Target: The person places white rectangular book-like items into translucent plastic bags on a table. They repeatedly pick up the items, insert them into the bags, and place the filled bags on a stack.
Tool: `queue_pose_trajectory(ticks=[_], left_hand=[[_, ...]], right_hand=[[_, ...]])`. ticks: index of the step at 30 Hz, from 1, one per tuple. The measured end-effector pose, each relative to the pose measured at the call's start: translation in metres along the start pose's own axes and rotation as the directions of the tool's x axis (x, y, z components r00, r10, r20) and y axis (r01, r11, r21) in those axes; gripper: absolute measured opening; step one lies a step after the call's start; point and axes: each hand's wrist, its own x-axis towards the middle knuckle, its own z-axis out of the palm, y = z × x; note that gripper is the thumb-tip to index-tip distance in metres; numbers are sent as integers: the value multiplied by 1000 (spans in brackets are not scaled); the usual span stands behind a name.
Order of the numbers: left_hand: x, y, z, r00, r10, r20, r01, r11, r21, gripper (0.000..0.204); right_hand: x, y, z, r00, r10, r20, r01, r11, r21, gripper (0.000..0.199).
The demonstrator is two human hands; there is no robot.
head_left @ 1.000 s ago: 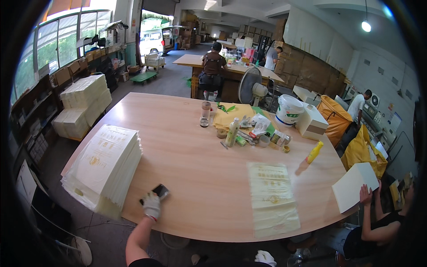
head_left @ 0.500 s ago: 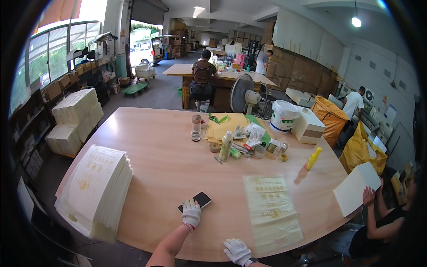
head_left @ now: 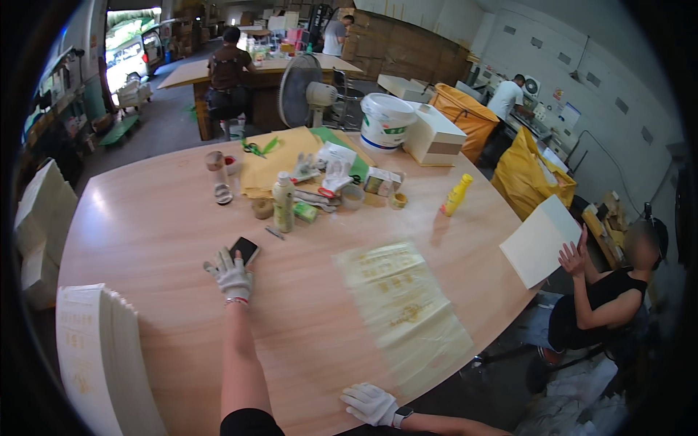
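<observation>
Pale wood-grain worktop [head_left: 174,240], head view, stands in a workshop; a grey fan [head_left: 297,94] and second worktop [head_left: 190,73] lie beyond. The phone [head_left: 246,250], rectangular and dark-screened, lies on the worktop, left of a translucent yellowish plastic sheet [head_left: 407,312]. White-gloved left hand [head_left: 232,275]: fingers apart at the phone's near edge, contact unconfirmed. White-gloved right hand [head_left: 370,404]: laid flat on the worktop, palm down.

A black-screened phone [head_left: 246,250] lies face up on the table [head_left: 167,232].
</observation>
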Motion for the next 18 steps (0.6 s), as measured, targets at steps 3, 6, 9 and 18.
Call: queue_pose_trajectory(ticks=[3, 6, 9, 18], left_hand=[[-7, -5, 7, 985, 120, -121, -127, 991, -47, 56], [-49, -11, -15, 996, 22, -92, -23, 1000, -3, 60], [-116, -33, -30, 1000, 7, 20, -9, 995, 103, 47], [-401, -45, -236, 979, -180, 93, 186, 981, -56, 32]], right_hand=[[-4, 3, 2, 1000, -3, -13, 3, 1000, 5, 34], [-13, 18, 19, 1000, -20, 7, 20, 1000, 7, 38], [-7, 17, 20, 998, -67, -15, 67, 997, -40, 38], [69, -103, 96, 840, -540, 59, 520, 831, 200, 53]])
